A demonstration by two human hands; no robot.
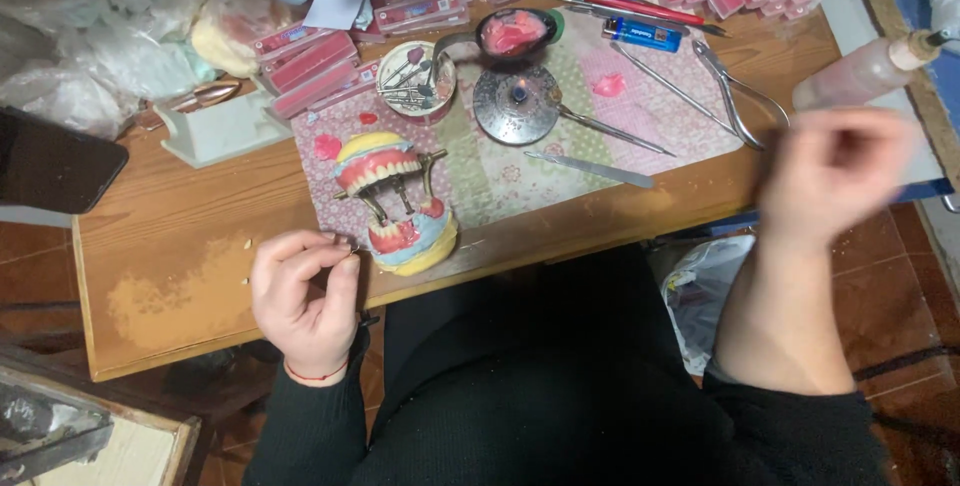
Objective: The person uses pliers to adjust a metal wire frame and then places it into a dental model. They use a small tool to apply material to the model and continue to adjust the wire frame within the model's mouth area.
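The left hand (305,296) rests at the front edge of the wooden worktop (170,246), with its fingers curled in and the fingertips pinched close together — if it holds something, it is too small to see. Just beside its fingertips stands a model of teeth (395,201): pink gums and white teeth on yellow and blue bases, held in a metal frame, sitting near the front edge on a patterned cloth (500,171). The right hand (835,176) is up in the air past the right end of the worktop, blurry, with the fingers bent; I cannot tell if it holds anything. Further back on the cloth lie a round metal lid (516,106), a small bowl of pink wax (515,33), a flat metal blade (590,169), a blue lighter (642,34) and metal pliers (735,96). Pink boxes (310,61) are stacked along the back edge.
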